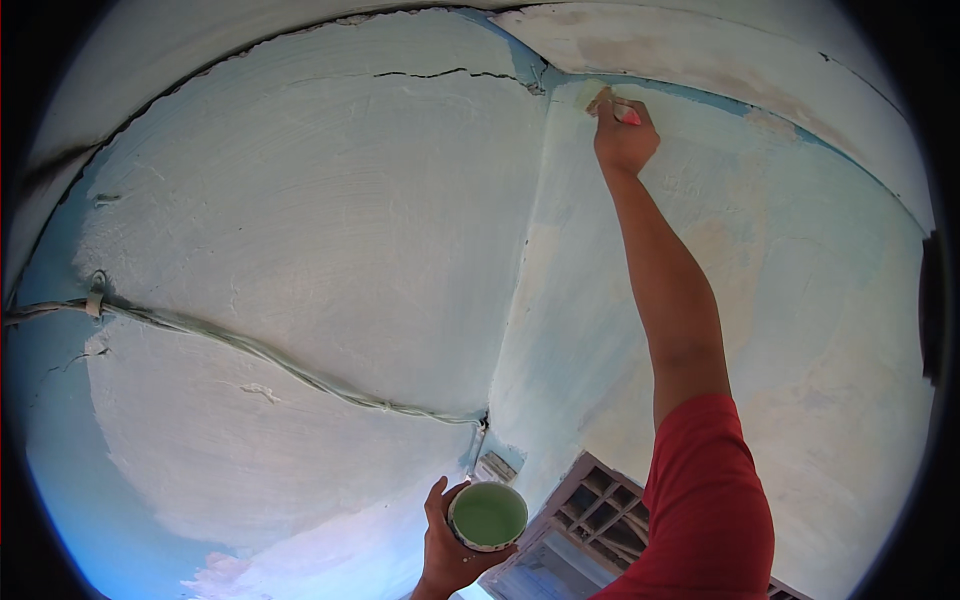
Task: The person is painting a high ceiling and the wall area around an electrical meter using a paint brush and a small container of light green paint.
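Nearest: red sleeve is covering the upper right arm, which is reaching up and away. Left hand is curling its fingers and thumb round a cup, supporting it from the left and below. Cup is holding pale green paint; a good supply seems to be remaining.

Beyond the cup, a window grille is showing, partly behind the sleeve. On the left wall, a cable is running to the corner.

Farther, high beside the corner, right hand is pinching a brush, its bristles lying at the right wall, just under the ceiling. Exact bristle contact: cannot tell.

Progress (judged): a small pale green patch is showing by the bristles, looking like fresh paint; work at this edge is apparently only starting. Left wall is carrying a broad pale coat, with a blue margin and a crack showing. Right wall is looking blotchy; the blue strip below the ceiling is probably awaiting cover.
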Action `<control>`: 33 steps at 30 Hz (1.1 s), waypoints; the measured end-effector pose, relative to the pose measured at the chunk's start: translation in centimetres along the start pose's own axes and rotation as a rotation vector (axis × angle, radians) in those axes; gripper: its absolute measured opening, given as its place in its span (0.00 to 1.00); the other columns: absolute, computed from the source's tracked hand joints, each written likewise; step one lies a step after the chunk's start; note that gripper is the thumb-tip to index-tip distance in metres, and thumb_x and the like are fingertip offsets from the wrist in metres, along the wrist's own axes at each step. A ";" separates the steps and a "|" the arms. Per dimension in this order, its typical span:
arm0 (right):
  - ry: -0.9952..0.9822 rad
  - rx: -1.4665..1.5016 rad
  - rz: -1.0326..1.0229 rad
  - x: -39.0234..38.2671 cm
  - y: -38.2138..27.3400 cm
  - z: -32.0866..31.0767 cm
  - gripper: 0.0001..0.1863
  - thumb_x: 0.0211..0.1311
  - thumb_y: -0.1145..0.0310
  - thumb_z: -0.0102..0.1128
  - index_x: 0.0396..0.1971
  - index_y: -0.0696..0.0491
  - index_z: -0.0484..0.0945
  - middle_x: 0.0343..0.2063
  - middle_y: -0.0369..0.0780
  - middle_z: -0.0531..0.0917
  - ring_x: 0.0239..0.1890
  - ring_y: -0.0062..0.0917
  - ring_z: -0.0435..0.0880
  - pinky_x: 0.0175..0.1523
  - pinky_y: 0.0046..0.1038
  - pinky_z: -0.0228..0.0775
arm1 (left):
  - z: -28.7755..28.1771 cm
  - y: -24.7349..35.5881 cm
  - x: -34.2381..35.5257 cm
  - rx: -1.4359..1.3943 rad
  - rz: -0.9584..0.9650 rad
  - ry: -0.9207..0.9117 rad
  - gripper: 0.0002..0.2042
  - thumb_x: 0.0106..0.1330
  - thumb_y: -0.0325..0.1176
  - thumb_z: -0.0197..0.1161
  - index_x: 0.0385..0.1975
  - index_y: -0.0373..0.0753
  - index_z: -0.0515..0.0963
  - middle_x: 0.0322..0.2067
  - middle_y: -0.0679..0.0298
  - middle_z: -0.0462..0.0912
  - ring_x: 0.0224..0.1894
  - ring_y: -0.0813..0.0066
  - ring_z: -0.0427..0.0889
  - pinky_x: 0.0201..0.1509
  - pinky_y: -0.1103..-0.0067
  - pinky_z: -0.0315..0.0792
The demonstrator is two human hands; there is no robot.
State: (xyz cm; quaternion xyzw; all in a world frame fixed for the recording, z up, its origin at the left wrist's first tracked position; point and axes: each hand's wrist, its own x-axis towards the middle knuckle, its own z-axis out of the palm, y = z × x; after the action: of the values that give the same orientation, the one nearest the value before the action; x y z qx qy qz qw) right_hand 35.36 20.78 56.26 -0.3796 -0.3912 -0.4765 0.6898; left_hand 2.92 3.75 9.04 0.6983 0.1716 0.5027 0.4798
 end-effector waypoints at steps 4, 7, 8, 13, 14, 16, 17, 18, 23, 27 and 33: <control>-0.020 0.110 -0.082 -0.6 0.4 0.5 0.12 0.57 0.61 0.75 0.34 0.54 0.87 0.30 0.48 0.90 0.35 0.44 0.91 0.43 0.37 0.81 | -0.4 0.0 0.1 0.014 -0.015 -0.008 0.68 0.43 0.35 0.91 0.75 0.37 0.38 0.63 0.43 0.68 0.67 0.50 0.75 0.69 0.60 0.73; -0.089 -0.064 -0.101 -0.1 0.2 1.6 0.11 0.58 0.63 0.75 0.33 0.54 0.86 0.30 0.48 0.90 0.35 0.42 0.91 0.42 0.35 0.81 | 0.1 -0.1 0.4 0.024 -0.016 -0.014 0.68 0.43 0.35 0.91 0.75 0.37 0.37 0.64 0.43 0.67 0.67 0.50 0.75 0.69 0.60 0.73; -0.084 -0.064 -0.091 0.1 0.2 1.5 0.11 0.58 0.63 0.75 0.33 0.54 0.86 0.30 0.48 0.90 0.35 0.42 0.91 0.42 0.35 0.81 | 0.3 -0.1 0.5 0.027 -0.009 -0.016 0.68 0.43 0.36 0.91 0.76 0.37 0.37 0.64 0.43 0.67 0.67 0.50 0.74 0.69 0.60 0.73; 0.078 0.057 -0.116 1.2 0.4 -2.1 0.11 0.56 0.65 0.75 0.34 0.55 0.86 0.29 0.48 0.89 0.34 0.42 0.91 0.43 0.37 0.80 | 0.6 0.1 0.4 -0.032 -0.010 -0.026 0.68 0.43 0.35 0.91 0.76 0.38 0.37 0.64 0.43 0.67 0.67 0.51 0.75 0.69 0.60 0.73; 0.049 0.055 -0.092 1.1 0.4 -2.5 0.11 0.56 0.65 0.75 0.34 0.55 0.86 0.29 0.48 0.89 0.34 0.42 0.91 0.43 0.37 0.80 | 0.5 0.1 0.3 -0.024 -0.028 -0.045 0.68 0.42 0.35 0.91 0.76 0.38 0.37 0.64 0.43 0.67 0.67 0.51 0.75 0.69 0.60 0.73; 0.051 0.131 -0.088 0.9 0.4 -2.9 0.11 0.57 0.65 0.74 0.35 0.56 0.86 0.30 0.48 0.89 0.34 0.42 0.90 0.43 0.36 0.80 | 0.2 0.2 0.3 -0.001 -0.019 -0.049 0.69 0.42 0.35 0.91 0.76 0.38 0.37 0.64 0.42 0.67 0.67 0.51 0.75 0.69 0.59 0.73; 0.024 0.130 -0.074 0.7 0.4 -2.5 0.11 0.57 0.65 0.74 0.35 0.56 0.86 0.30 0.48 0.89 0.34 0.42 0.90 0.43 0.36 0.80 | 0.2 0.2 0.3 0.023 -0.031 -0.066 0.69 0.42 0.35 0.91 0.76 0.38 0.37 0.64 0.42 0.67 0.67 0.51 0.75 0.69 0.59 0.73; -0.006 0.082 -0.115 0.6 0.3 -2.0 0.10 0.57 0.66 0.74 0.35 0.56 0.86 0.30 0.48 0.90 0.33 0.41 0.91 0.42 0.34 0.80 | 0.3 0.2 0.4 0.024 -0.023 -0.065 0.69 0.42 0.35 0.91 0.76 0.38 0.37 0.64 0.42 0.67 0.67 0.51 0.75 0.69 0.59 0.73; -0.006 -0.073 -0.136 1.5 0.3 -2.9 0.09 0.59 0.69 0.73 0.34 0.58 0.85 0.30 0.47 0.90 0.32 0.36 0.91 0.40 0.30 0.80 | 1.0 0.2 0.8 0.017 0.048 -0.007 0.66 0.44 0.38 0.90 0.75 0.33 0.41 0.64 0.40 0.70 0.63 0.48 0.80 0.65 0.61 0.77; 0.114 0.098 -0.073 2.1 0.2 -8.1 0.09 0.60 0.68 0.74 0.35 0.57 0.86 0.30 0.44 0.90 0.32 0.29 0.90 0.41 0.27 0.79 | 0.7 0.6 0.5 0.015 0.055 -0.004 0.66 0.44 0.38 0.90 0.75 0.33 0.41 0.64 0.40 0.70 0.63 0.48 0.80 0.65 0.61 0.77; 0.054 0.063 -0.158 1.7 -1.0 -5.8 0.09 0.60 0.68 0.75 0.35 0.57 0.86 0.29 0.44 0.90 0.31 0.25 0.89 0.41 0.27 0.79 | 1.3 1.0 0.9 0.038 0.026 -0.054 0.66 0.44 0.38 0.90 0.75 0.33 0.41 0.64 0.40 0.70 0.63 0.49 0.80 0.65 0.61 0.78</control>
State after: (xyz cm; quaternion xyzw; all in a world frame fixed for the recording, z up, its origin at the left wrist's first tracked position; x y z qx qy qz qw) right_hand 35.81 14.68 55.55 -0.3125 -0.4161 -0.5269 0.6720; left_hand 4.19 3.29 10.39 0.7226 0.1590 0.4867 0.4644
